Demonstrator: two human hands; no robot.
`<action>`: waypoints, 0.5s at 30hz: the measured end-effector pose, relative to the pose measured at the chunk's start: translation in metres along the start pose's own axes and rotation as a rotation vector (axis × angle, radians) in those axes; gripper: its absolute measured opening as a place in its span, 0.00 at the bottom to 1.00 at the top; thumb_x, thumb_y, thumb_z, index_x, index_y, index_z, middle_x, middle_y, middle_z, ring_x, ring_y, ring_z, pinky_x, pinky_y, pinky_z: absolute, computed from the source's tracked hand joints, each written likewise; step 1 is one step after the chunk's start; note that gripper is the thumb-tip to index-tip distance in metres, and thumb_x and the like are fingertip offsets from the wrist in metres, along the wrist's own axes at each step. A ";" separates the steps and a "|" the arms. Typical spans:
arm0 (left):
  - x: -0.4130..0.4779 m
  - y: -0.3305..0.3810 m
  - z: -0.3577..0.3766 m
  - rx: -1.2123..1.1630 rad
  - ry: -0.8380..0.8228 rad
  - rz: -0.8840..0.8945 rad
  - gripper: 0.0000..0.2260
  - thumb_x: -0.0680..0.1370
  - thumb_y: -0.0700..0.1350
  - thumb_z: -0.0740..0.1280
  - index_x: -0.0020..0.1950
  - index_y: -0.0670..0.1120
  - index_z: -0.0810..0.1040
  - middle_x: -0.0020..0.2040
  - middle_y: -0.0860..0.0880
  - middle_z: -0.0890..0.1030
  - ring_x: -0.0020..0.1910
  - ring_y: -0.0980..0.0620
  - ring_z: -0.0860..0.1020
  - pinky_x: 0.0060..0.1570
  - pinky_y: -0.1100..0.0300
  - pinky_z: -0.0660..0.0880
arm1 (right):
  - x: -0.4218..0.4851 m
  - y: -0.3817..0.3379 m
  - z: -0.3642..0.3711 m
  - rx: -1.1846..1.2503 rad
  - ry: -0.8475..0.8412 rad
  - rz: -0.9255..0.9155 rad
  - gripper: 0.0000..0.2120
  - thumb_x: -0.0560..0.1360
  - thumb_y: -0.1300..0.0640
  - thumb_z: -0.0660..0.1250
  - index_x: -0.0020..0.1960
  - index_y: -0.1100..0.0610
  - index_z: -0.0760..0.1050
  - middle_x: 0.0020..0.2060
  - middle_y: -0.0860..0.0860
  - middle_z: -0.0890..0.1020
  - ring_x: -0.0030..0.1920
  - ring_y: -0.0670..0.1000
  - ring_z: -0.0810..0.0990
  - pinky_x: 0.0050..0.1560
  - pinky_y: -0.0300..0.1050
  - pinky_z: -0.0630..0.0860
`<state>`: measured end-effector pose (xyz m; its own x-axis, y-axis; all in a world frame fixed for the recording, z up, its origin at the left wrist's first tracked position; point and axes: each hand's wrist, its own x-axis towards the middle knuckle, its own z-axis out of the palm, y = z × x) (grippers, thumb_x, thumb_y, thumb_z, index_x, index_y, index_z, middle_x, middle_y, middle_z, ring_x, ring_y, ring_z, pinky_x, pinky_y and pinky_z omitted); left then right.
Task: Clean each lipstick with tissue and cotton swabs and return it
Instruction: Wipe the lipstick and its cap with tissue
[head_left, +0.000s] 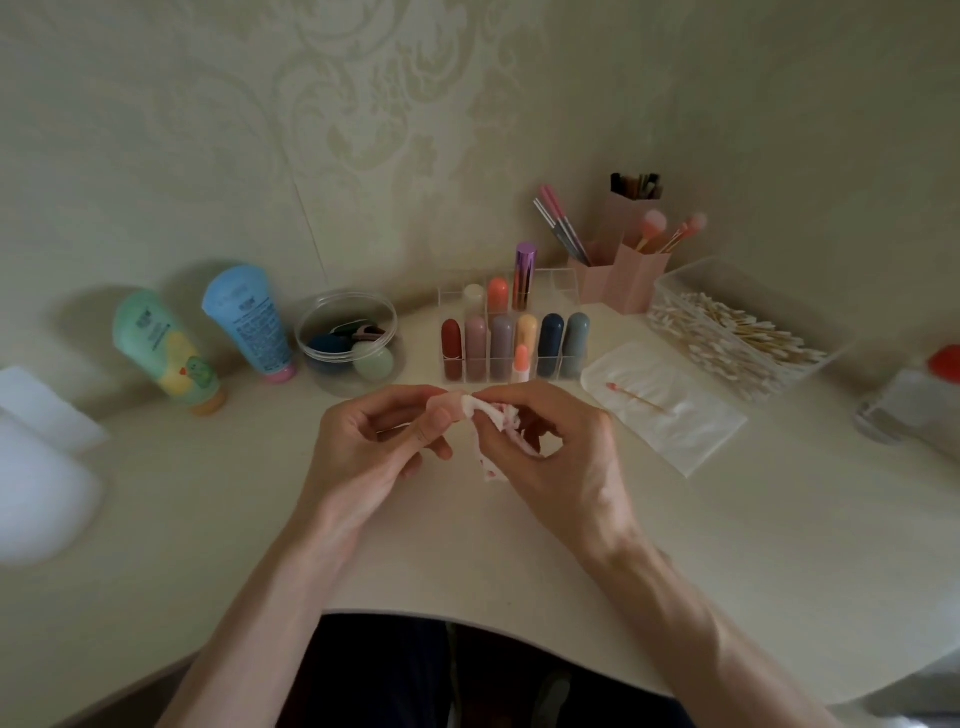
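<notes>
Above the tabletop's (675, 545) middle, near the lipstick organizer (511, 358), the left hand (384, 441) pinches a pale pink lipstick (448, 404) in its fingertips; the right hand (561, 457) pinches stained tissue (496, 418) against its end.

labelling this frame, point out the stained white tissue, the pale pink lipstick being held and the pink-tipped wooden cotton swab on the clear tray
stained white tissue (470, 404), head view, clean white fold
pale pink lipstick (448, 404), head view, exposed end
pink-tipped wooden cotton swab (638, 398), head view, mid-stick
</notes>
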<state>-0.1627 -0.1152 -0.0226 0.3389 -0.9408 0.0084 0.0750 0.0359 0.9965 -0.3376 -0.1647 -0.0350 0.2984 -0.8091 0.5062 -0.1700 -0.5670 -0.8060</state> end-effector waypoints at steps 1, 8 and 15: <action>0.000 -0.001 0.000 0.005 -0.004 0.006 0.12 0.70 0.47 0.76 0.51 0.44 0.87 0.44 0.44 0.88 0.33 0.51 0.81 0.29 0.64 0.69 | -0.001 0.000 0.000 0.004 0.022 0.001 0.07 0.76 0.61 0.77 0.53 0.53 0.87 0.39 0.43 0.84 0.38 0.48 0.81 0.40 0.32 0.72; -0.001 -0.002 0.000 -0.003 0.003 -0.002 0.11 0.69 0.47 0.77 0.49 0.45 0.87 0.43 0.44 0.88 0.34 0.52 0.82 0.30 0.64 0.69 | -0.002 0.008 0.003 -0.068 -0.020 -0.026 0.12 0.73 0.66 0.76 0.54 0.54 0.86 0.42 0.44 0.85 0.41 0.48 0.82 0.42 0.33 0.73; 0.000 -0.002 -0.002 -0.045 0.095 0.006 0.11 0.68 0.46 0.77 0.49 0.45 0.86 0.43 0.47 0.88 0.38 0.55 0.84 0.32 0.67 0.73 | 0.002 0.007 0.009 0.312 -0.201 0.149 0.13 0.80 0.58 0.73 0.64 0.58 0.84 0.56 0.50 0.88 0.57 0.52 0.87 0.57 0.55 0.84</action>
<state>-0.1612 -0.1146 -0.0252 0.4264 -0.9045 0.0043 0.1141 0.0586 0.9917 -0.3302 -0.1688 -0.0426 0.4752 -0.8149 0.3319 0.0593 -0.3467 -0.9361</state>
